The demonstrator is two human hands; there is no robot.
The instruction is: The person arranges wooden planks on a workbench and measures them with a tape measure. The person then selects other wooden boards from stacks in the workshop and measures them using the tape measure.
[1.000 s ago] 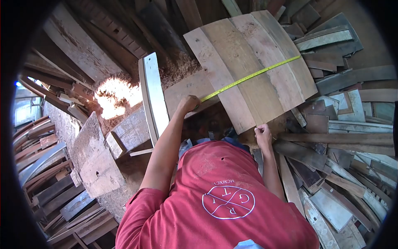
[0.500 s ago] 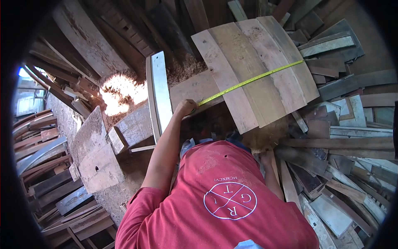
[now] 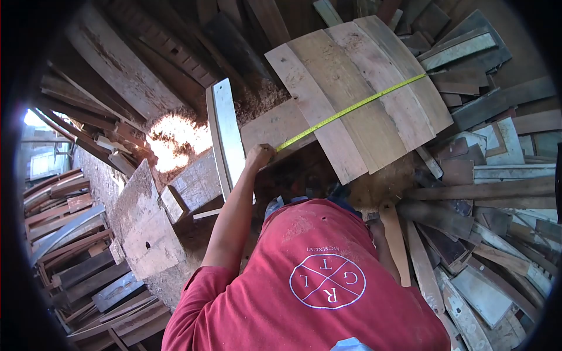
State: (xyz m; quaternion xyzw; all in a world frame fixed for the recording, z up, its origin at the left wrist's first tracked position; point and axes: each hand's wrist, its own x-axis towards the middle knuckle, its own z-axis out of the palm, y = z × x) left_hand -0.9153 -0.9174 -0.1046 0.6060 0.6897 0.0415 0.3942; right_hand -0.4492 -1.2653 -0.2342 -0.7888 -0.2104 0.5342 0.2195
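My left hand [image 3: 260,156] is closed at the near end of a yellow tape measure [image 3: 351,109], by the edge of a wooden plank [image 3: 275,124]. Its blade runs taut and slanting across a panel of several pale boards [image 3: 333,70] laid side by side, reaching the panel's right edge. The tape's case is mostly hidden in my fist. My right forearm [image 3: 386,251] hangs low beside my red shirt; its hand is in shadow below the panel, and its fingers cannot be made out.
A pale, narrow board [image 3: 228,128] stands across the plank left of my hand. Bright sunlight falls on wood shavings [image 3: 178,140] farther left. Piled offcuts [image 3: 497,187] crowd the right side, and stacked timber [image 3: 76,234] lies at the far left. A sheet with a hole [image 3: 149,234] leans nearby.
The view has shifted slightly. My left hand still grips the tape, and the blade lies across the panel in nearly the same line.
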